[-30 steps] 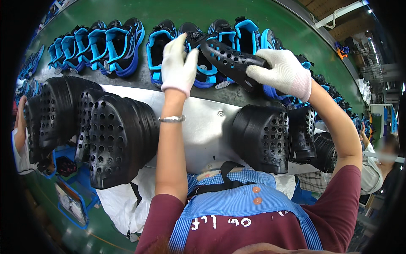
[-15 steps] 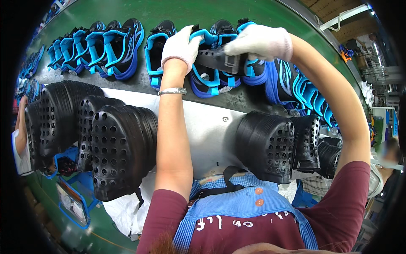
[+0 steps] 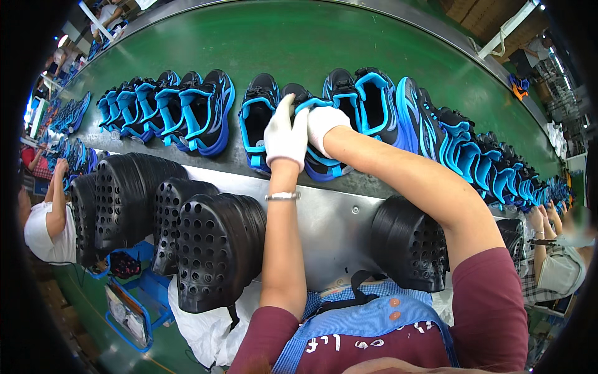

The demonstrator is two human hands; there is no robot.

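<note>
A row of black and blue sneakers stands before me, toes pointing away. Both my hands wear white gloves and are at one sneaker point(image 3: 324, 171) near the middle of the row. My left hand point(image 3: 286, 136) is closed on that sneaker's left side, its fingertips up by the tongue. At the shoe's opening is my right hand point(image 3: 327, 126), its fingers hidden down inside. The black perforated insert is out of sight. A sneaker point(image 3: 256, 118) stands just left of my left hand, another point(image 3: 341, 86) just beyond my right hand.
Black perforated insert stacks point(image 3: 215, 246) stand left of my left forearm, and another stack point(image 3: 405, 243) is by my right arm. Sneakers line the green table point(image 3: 280, 43) on the left point(image 3: 208, 112) and right point(image 3: 461, 146). Other people work at both sides.
My right hand has gone from holding the black insert above the shoes to reaching into the sneaker; the insert no longer shows. The view has shifted, showing more of the table.
</note>
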